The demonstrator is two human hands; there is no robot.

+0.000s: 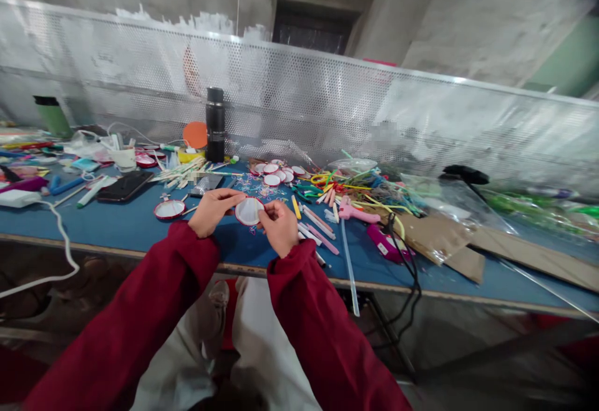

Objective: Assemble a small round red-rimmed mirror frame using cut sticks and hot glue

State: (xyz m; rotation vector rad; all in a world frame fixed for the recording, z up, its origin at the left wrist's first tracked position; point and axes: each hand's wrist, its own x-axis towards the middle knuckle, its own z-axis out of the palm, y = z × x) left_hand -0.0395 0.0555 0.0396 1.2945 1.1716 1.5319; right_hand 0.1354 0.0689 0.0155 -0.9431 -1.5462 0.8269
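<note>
Between my two hands is a small round white disc with a red rim (248,211), held up over the near edge of the blue table. My left hand (214,210) pinches its left side. Fingers and thumb of my right hand (281,227) close on its right side. A similar red-rimmed disc (169,210) lies to the left of my left hand. Beyond my hands is a pile of more such discs (276,174), with small thin coloured pieces (257,188) scattered before it. Several pastel marker-like sticks (321,230) lie just right of my right hand.
A black bottle (215,125) stands at the back against the perforated metal screen (299,80). A phone (125,186) lies left. To the right are a pink glue gun (358,211), a purple device (387,244) with black cables, a clear stick (349,267) over the edge and cardboard (430,236).
</note>
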